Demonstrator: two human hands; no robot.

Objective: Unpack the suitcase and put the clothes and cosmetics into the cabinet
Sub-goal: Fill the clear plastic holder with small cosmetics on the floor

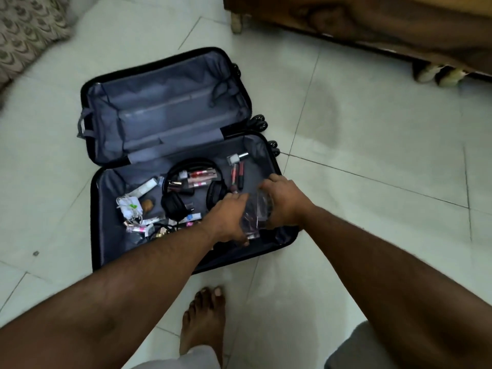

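Nearest the camera, a bare foot [203, 323] stands on the tiled floor [359, 209] just short of the open suitcase [170, 161], and both forearms reach forward over its near half. The left hand [229, 217] and the right hand [282, 203] meet over the right side of that half, with a clear plastic pouch [254, 215] between them. The right grip is curled round the pouch's far side; the left grip appears to pinch its near lower edge, though blur makes the finger contact hard to confirm. The step in hand is the cosmetics stage — the pouch is probably being held ready as a container for them. The cosmetics remain in the near half: lip-gloss tubes [237, 174] just beyond the hands, further tubes [199, 178] inside the arc of black headphones [194, 190], and a white charger with cable [129, 207] at the left. The far half shows only grey lining; no clothes are visible. The next move calls for freeing one hand, gathering the loose tubes into the pouch, then carrying it to the wooden furniture [372, 25] beyond — whether that is the cabinet cannot be told.
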